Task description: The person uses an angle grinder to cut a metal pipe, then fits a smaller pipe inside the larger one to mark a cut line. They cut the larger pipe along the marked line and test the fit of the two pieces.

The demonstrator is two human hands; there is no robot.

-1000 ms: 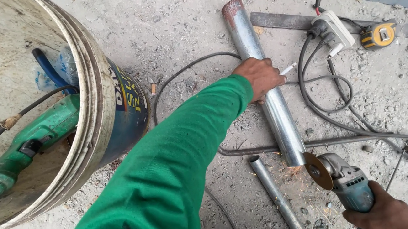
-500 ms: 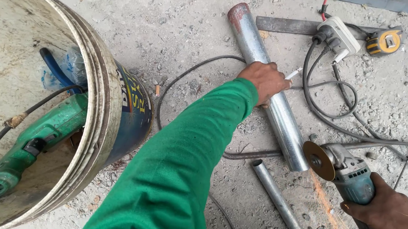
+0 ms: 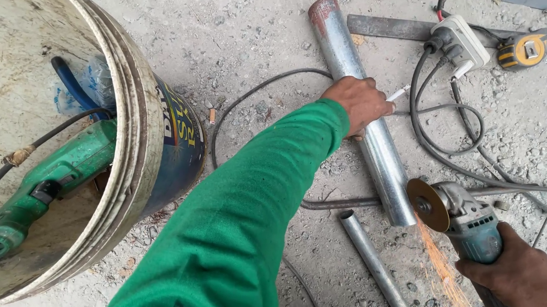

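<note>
So closest in, the right hand (image 3: 524, 280) is wrapped tight around the angle grinder (image 3: 473, 228), and its disc (image 3: 428, 205) is now right against the cut end of the big steel pipe (image 3: 369, 115), throwing sparks (image 3: 450, 288) down over the concrete floor (image 3: 243, 29); half a second ago there were hardly any, so I'd say the cut is biting. Further out, the left hand (image 3: 360, 102) clamps the pipe flat on the floor. A thinner pipe (image 3: 377, 270) lies just beside it.

Left hand (image 3: 362, 102) pinning steel pipe (image 3: 365, 121), right hand (image 3: 524, 280) gripping angle grinder (image 3: 467, 225), sparks apparently at pipe end.
</note>
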